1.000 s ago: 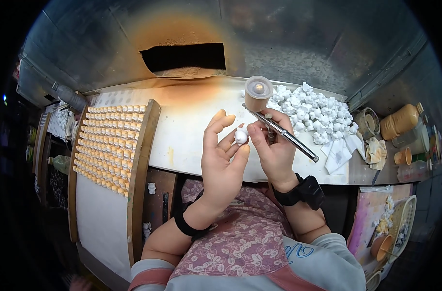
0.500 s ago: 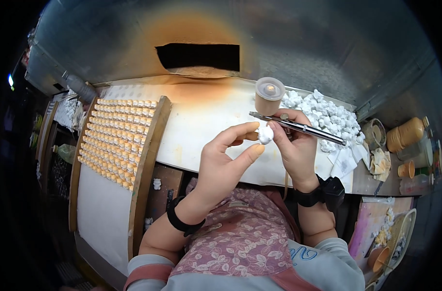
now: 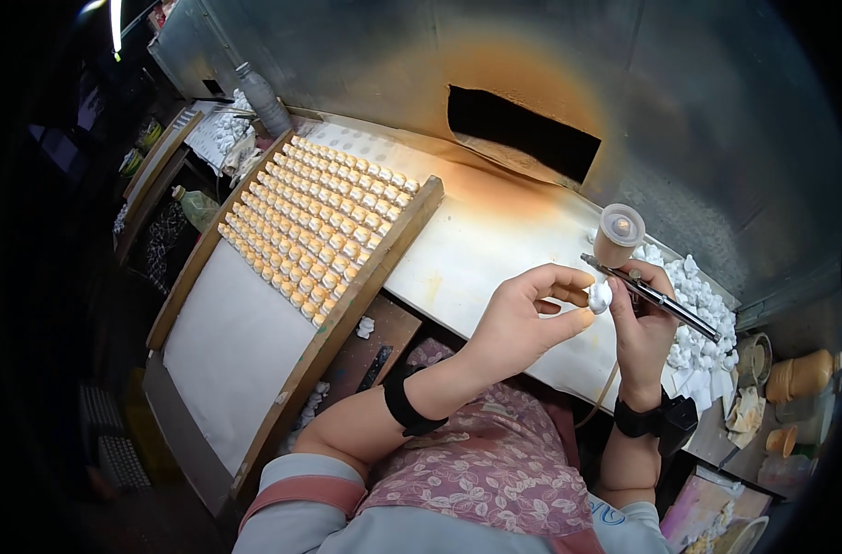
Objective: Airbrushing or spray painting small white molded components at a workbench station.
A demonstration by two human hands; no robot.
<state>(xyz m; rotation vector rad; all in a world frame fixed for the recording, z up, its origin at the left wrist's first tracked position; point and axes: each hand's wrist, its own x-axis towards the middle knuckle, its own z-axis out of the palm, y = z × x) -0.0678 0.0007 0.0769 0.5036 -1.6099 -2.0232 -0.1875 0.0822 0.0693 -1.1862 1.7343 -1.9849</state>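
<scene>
Between the thumb and fingertips of my left hand (image 3: 522, 321) is a small white figurine (image 3: 600, 296), too small for its details to show. My right hand (image 3: 644, 337) is wrapped round a silver airbrush (image 3: 668, 303), its nozzle pointing left just above the figurine. A cup (image 3: 617, 242) of tan paint with a clear lid sits on top of the airbrush. The right thumb is close against the figurine; I cannot tell whether it touches. Orange-tan paint marks the tips of my left fingers.
Rows of orange-tinted figurines (image 3: 324, 226) stand on a wood-edged board (image 3: 227, 355) at left. Unpainted white figurines (image 3: 702, 337) are heaped right of my hands. Behind the white worktop (image 3: 467, 254) rises a metal booth wall (image 3: 365, 69) with a dark opening. A tan bottle (image 3: 799, 374) stands far right.
My view has swung left, so the board, worktop and hands appear farther right and tilted. Both hands keep their hold on the figurine and airbrush, which stay close together.
</scene>
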